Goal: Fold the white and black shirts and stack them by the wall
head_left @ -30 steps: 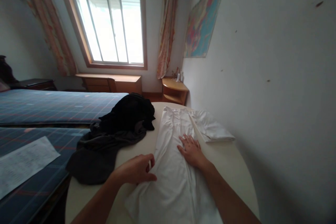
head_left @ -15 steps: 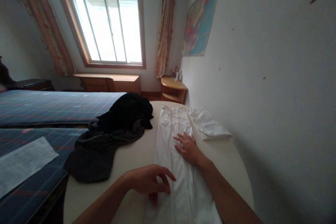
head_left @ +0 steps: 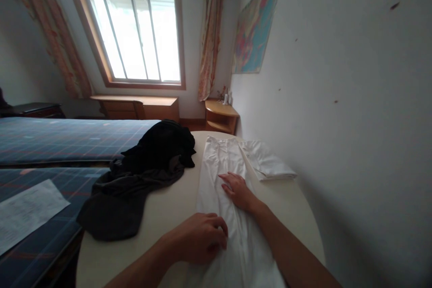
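White trousers (head_left: 219,157) lie lengthwise down the round table, waistband at the far end and lower part running toward me. My right hand (head_left: 236,191) rests palm down on their middle, fingers stretched and a little apart. Over the nearer left part of the trousers, my left hand (head_left: 200,238) has its fingers curled inward. Its fingertips and anything between them are hidden. A folded white garment (head_left: 270,162) sits just right of the waistband. Left of the trousers is a heap of dark clothes, a black piece (head_left: 165,144) behind a dark grey one (head_left: 114,211).
The cream round table (head_left: 165,202) stands close to the white wall (head_left: 364,153) on the right. At left are beds with blue plaid covers (head_left: 60,139), a paper sheet (head_left: 30,211) on the nearer one. A wooden corner shelf (head_left: 221,109) and a low desk (head_left: 158,105) stand beyond.
My left hand has shifted slightly right, and its fingers have curled in from a looser, spread pose. My right hand stays flat on the trousers. The view has shifted slightly.
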`<state>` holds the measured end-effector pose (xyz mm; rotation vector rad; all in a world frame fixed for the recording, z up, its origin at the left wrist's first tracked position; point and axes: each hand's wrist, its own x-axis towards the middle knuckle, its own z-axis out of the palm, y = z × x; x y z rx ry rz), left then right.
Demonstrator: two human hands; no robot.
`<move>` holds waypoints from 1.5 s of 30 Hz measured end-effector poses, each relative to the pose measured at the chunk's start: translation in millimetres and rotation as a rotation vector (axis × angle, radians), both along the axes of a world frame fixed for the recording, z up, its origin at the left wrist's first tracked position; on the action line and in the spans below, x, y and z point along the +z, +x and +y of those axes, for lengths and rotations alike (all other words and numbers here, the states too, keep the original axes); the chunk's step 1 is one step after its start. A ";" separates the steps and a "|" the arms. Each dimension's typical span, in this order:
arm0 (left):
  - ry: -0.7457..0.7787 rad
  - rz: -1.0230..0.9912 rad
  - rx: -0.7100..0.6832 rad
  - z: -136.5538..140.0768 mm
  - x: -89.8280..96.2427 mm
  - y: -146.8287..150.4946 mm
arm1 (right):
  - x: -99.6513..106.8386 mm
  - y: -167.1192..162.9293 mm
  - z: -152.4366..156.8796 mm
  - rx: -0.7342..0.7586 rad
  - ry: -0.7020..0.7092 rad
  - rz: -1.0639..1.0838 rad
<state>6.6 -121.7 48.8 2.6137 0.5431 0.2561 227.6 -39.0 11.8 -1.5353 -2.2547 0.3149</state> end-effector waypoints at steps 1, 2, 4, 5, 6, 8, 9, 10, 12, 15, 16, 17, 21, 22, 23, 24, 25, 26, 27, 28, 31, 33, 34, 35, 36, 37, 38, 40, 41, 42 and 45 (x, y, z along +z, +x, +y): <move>0.005 0.004 0.004 1.0 -0.1 -0.9 | -0.2 -0.5 4.8 -0.010 -0.002 0.005; 0.009 0.005 0.009 2.0 -0.2 -1.8 | 0.0 -1.3 10.3 -0.022 -0.010 0.005; 0.016 -0.001 0.012 3.6 -0.7 -3.1 | 1.3 -4.3 23.0 -0.054 -0.033 -0.010; 0.021 -0.005 0.009 4.1 -0.9 -3.5 | 2.3 -6.4 29.7 -0.075 -0.044 -0.023; 0.025 -0.009 0.005 4.5 -1.1 -3.8 | 3.4 -8.9 36.5 -0.099 -0.052 -0.038; 0.024 -0.012 -0.004 4.9 -0.7 -4.2 | 5.4 -14.3 49.2 -0.146 -0.062 -0.059; 0.017 -0.013 -0.004 4.9 -0.1 -4.3 | 6.1 -17.0 54.7 -0.164 -0.065 -0.064; 0.008 -0.015 0.000 4.7 0.7 -4.5 | 6.5 -19.6 59.6 -0.173 -0.066 -0.066; -0.011 -0.012 0.008 4.1 2.7 -4.6 | 6.8 -23.9 67.2 -0.179 -0.067 -0.063; -0.014 -0.002 0.011 2.7 5.4 -4.2 | 6.6 -26.8 74.3 -0.203 -0.053 -0.044; -0.010 -0.004 0.009 2.2 5.9 -3.9 | 6.5 -26.7 75.9 -0.219 -0.041 -0.034; -0.007 -0.012 0.005 1.7 6.1 -3.6 | 6.1 -26.1 77.2 -0.237 -0.027 -0.024; -0.011 -0.049 -0.013 -0.3 4.2 -2.2 | 2.5 -21.3 78.6 -0.280 0.014 -0.004; -0.010 -0.049 -0.020 -0.8 2.9 -1.8 | 1.1 -20.2 77.6 -0.271 0.016 -0.007; -0.007 -0.047 -0.030 -1.4 1.4 -1.3 | -0.3 -19.3 76.0 -0.257 0.015 -0.013; 0.000 -0.045 -0.041 -1.8 -0.4 -0.7 | -1.4 -18.5 73.9 -0.239 0.013 -0.018; 0.007 -0.043 -0.053 -2.2 -2.1 0.0 | -2.3 -17.8 71.4 -0.221 0.012 -0.023; 0.017 -0.041 -0.064 -2.4 -3.6 0.8 | -2.7 -17.1 68.5 -0.204 0.012 -0.026; 0.028 -0.041 -0.072 -2.6 -4.7 1.6 | -2.7 -16.3 65.4 -0.187 0.012 -0.028; 0.040 -0.043 -0.078 -2.8 -5.5 2.5 | -2.3 -15.1 62.1 -0.169 0.012 -0.030; 0.067 -0.053 -0.085 -3.5 -5.7 4.8 | -0.5 -9.1 51.6 -0.107 0.003 -0.039; 0.079 -0.052 -0.103 -4.3 -5.5 6.1 | -0.1 -3.5 44.0 -0.065 -0.014 -0.048; 0.088 -0.048 -0.114 -4.9 -5.8 6.7 | -0.3 -0.7 40.2 -0.049 -0.020 -0.048; 0.100 -0.043 -0.122 -5.5 -6.5 7.5 | -0.9 1.8 36.5 -0.036 -0.020 -0.043; 0.112 -0.039 -0.131 -6.2 -7.6 8.3 | -1.6 3.9 33.1 -0.023 -0.015 -0.036; 0.124 -0.036 -0.139 -6.8 -9.0 9.2 | -2.5 5.4 30.2 -0.013 -0.004 -0.028; 0.134 -0.037 -0.144 -7.4 -10.5 10.2 | -3.3 6.2 27.8 -0.005 0.010 -0.023; 0.151 -0.047 -0.153 -8.5 -13.3 12.3 | -4.6 6.4 24.8 0.014 0.031 -0.022; 0.158 -0.055 -0.156 -9.0 -14.2 13.3 | -4.9 5.8 24.1 0.021 0.036 -0.023; 0.165 -0.063 -0.157 -9.6 -14.7 14.0 | -5.2 5.1 23.8 0.022 0.040 -0.020; 0.175 -0.076 -0.156 -11.3 -14.1 15.1 | -5.6 3.2 24.2 0.003 0.054 0.005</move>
